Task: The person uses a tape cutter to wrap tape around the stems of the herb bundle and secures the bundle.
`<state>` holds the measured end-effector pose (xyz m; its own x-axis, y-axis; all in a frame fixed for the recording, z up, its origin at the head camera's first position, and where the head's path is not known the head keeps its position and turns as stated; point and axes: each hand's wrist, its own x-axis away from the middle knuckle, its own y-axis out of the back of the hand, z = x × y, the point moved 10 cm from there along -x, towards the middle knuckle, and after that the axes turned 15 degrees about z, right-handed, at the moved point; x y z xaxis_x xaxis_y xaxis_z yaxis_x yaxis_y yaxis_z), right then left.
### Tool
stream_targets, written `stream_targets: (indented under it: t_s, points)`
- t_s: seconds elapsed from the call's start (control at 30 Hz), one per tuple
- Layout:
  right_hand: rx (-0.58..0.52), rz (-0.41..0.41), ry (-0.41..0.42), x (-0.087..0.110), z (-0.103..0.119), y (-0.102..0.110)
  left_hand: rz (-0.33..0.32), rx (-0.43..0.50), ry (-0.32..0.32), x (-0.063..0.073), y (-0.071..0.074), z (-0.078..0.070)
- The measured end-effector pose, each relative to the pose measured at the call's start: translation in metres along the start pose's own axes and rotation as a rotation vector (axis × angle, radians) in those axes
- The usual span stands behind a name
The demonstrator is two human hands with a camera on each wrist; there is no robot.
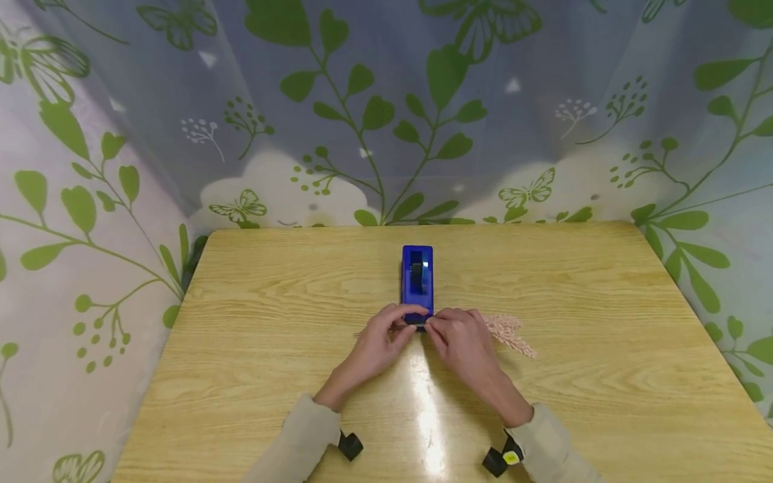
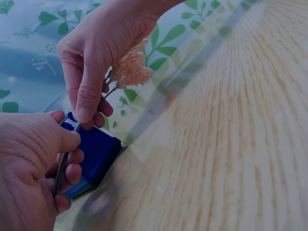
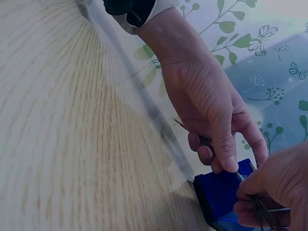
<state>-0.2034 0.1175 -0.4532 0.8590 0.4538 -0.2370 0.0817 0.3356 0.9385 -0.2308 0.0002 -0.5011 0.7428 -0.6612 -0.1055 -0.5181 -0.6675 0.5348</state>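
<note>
Both hands pinched thin stems at the tape dispenser.

Nearest, the left hand (image 1: 379, 339) and right hand (image 1: 460, 340) each held a pinching grip on the dried stems (image 1: 510, 333), low on the tabletop (image 1: 272, 349); just beyond stood the blue dispenser (image 1: 417, 278), touching their fingertips.

text: none legible — blue tape dispenser (image 1: 417, 282): no readable label | wooden table (image 1: 604, 349): unmarked — curtain: pattern only

Beige sleeves (image 1: 304, 429) reach both wrists, each carrying a small black camera mount (image 1: 350, 445), the right one yellow-marked.
</note>
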Motion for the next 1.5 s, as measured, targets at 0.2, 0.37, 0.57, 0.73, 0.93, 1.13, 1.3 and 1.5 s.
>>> stream_targets:
  t_s: [0.2, 0.37, 0.57, 0.73, 0.93, 1.13, 1.3, 1.5]
  points:
    - [-0.066, 0.091, 0.016, 0.004, 0.001, -0.019, 0.048, -0.123, -0.008, 0.004, -0.007, 0.0]
    - [-0.123, 0.135, 0.0, 0.0, -0.001, -0.014, 0.038, -0.217, -0.036, 0.005, -0.002, -0.011]
    - [-0.229, 0.24, -0.018, -0.005, -0.005, -0.005, 0.048, -0.159, 0.019, 0.003, 0.004, -0.014]
    - [-0.253, 0.264, -0.014, -0.005, -0.006, 0.009, 0.028, -0.114, 0.026, 0.002, 0.006, -0.02]
    - [-0.242, 0.306, -0.003, -0.003, -0.008, 0.01, -0.005, -0.108, -0.016, 0.004, 0.006, -0.027]
    - [-0.257, 0.352, -0.014, -0.001, -0.011, 0.008, -0.012, -0.127, -0.053, 0.007, 0.004, -0.032]
    - [-0.29, 0.351, -0.007, 0.0, -0.012, 0.013, -0.023, -0.167, -0.129, 0.009, 0.007, -0.043]
    - [-0.287, 0.339, 0.005, 0.0, -0.011, 0.019, -0.023, -0.2, -0.165, 0.01, 0.008, -0.05]
